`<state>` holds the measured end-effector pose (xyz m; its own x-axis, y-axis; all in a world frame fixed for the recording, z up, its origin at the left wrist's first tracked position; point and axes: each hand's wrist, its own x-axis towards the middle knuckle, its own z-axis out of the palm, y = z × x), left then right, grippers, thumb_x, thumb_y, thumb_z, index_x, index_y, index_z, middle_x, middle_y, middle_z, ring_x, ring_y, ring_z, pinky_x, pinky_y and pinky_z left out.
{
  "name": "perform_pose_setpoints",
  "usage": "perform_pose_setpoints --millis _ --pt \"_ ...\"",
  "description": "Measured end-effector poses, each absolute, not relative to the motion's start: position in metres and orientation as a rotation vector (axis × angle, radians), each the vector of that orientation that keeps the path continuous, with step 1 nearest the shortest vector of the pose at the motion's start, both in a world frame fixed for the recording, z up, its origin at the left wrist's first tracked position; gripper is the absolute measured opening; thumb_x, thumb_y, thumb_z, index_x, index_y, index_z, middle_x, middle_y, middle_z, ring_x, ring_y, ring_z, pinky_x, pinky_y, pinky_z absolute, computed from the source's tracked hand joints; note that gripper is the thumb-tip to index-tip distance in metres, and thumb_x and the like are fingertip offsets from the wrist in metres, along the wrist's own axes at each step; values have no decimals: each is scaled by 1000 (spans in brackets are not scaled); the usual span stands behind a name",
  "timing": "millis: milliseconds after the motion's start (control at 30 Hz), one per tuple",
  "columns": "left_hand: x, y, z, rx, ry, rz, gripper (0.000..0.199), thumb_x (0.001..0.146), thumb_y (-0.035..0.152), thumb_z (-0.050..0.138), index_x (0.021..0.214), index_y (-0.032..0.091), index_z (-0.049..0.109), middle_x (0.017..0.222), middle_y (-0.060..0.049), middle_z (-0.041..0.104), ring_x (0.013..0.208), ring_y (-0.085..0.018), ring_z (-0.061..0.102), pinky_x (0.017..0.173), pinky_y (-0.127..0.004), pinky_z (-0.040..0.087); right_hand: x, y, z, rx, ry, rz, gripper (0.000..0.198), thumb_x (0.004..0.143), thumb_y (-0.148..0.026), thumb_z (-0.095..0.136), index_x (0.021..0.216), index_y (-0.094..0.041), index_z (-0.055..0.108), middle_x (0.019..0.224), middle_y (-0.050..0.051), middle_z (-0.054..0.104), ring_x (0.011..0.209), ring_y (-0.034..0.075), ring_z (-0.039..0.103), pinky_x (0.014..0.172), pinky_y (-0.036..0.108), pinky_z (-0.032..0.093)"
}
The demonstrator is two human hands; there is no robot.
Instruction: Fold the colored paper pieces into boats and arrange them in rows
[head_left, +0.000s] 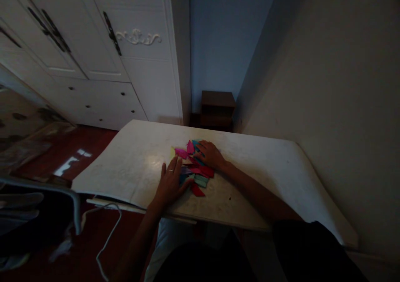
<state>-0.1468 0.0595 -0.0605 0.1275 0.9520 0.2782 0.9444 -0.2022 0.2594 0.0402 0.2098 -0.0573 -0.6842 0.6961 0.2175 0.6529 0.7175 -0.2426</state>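
Note:
A loose pile of coloured folded pieces [196, 169], perhaps paper or cloth, lies on the white tabletop [118, 161]. Pink, red, teal, green, purple and yellow show among them. My left hand [170, 184], with a ring on one finger, rests at the pile's left side, fingers stretched out and touching the pieces. On the far right side of the pile, my right hand [211, 153] lies with its fingers spread over teal and pink pieces. One red piece [197, 190] sits at the near edge of the pile. What lies under my fingers is hidden.
A white wardrobe [150, 77] stands beyond the table, with a small brown nightstand [218, 102] next to it. A wall [337, 86] borders the right side. At the lower left are a grey curved frame [75, 202] and a white cable [108, 240].

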Motion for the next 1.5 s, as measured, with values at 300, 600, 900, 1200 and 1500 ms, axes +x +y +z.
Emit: perform_pose_setpoints --millis 300,600,900,1200,1500 --pt "-147 60 -60 2172 2058 829 78 91 55 45 149 12 17 149 -25 34 142 -33 27 111 -57 26 0 222 -51 -716 -2713 479 53 97 -46 41 139 -14 46 142 14 50 134 23 40 114 45 23" --pt "-151 55 -55 2071 2189 943 75 90 55 46 146 11 25 150 -23 33 144 -34 19 113 -57 22 109 191 -23 -1096 -2538 629 65 94 -55 41 147 -18 36 153 11 34 142 26 28 116 48 21" --pt "-182 93 -29 1940 2411 617 89 83 72 39 143 6 36 149 -26 35 142 -43 18 109 -66 18 215 129 -52 -1320 -2682 613 97 71 -62 69 151 -27 28 157 8 22 144 31 17 118 47 17" --pt "-159 144 -52 2297 1866 583 69 90 64 36 139 16 44 148 -14 42 142 -31 26 116 -52 17 164 113 -83 -1170 -2551 258 84 91 -63 39 155 -19 6 158 14 16 144 31 19 115 51 26" --pt "-167 145 -57 2390 1723 823 49 86 48 56 121 13 59 111 -15 62 106 -28 56 96 -43 44 66 165 -76 -819 -2628 206 103 77 -78 48 152 -12 22 153 23 27 140 37 26 112 54 28"
